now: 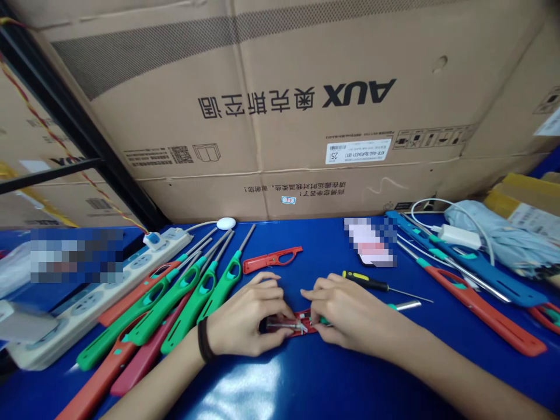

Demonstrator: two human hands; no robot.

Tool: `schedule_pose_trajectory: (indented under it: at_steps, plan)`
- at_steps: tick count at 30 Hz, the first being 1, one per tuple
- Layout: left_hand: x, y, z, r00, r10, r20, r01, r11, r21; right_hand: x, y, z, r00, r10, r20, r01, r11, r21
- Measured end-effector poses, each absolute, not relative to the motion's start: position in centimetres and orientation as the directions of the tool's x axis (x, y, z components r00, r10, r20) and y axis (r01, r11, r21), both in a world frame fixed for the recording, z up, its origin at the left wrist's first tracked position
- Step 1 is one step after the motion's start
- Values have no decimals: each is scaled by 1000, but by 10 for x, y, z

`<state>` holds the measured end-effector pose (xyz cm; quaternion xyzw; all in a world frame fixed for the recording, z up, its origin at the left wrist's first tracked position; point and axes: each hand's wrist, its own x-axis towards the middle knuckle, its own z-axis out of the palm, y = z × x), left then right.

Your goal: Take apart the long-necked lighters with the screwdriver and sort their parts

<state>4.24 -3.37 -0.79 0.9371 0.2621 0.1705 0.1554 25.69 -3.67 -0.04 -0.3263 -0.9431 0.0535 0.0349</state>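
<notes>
Between my hands lies an opened red lighter body [301,324], a half shell with its inner parts showing; its metal tube [409,305] sticks out to the right past my right hand. My left hand [251,318], a dark band at its wrist, has thumb and fingers closed on the left end of this body. My right hand [339,312] pinches the right part, its fingertips close to a small green piece. What exactly the right fingertips grip is partly hidden. Beyond my left hand rests the loose red cover half [272,258]. A yellow-and-black screwdriver [365,280] lies beyond my right hand.
Several green and red long-necked lighters [186,303] lie at left beside a white power strip [105,291]. More lighters, including an orange one [485,309] and a blue one [494,271], lie right. A phone [370,242] sits at the back, before a large cardboard box [280,140].
</notes>
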Motion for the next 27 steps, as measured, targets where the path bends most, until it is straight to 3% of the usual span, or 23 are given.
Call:
schedule_pose_trajectory:
  at_steps: [4, 8, 27]
  plan:
    - [44, -35, -9, 792, 523, 315, 422, -842, 336, 278, -34, -5, -703, 707, 77, 611, 656, -445]
    - [45, -37, -9, 777, 522, 352, 428, -848, 312, 284, -33, -16, -663, 741, 111, 551, 582, -598]
    - [43, -35, -8, 753, 540, 376, 457, -840, 291, 280, -34, -27, -603, 765, 226, 525, 594, -609]
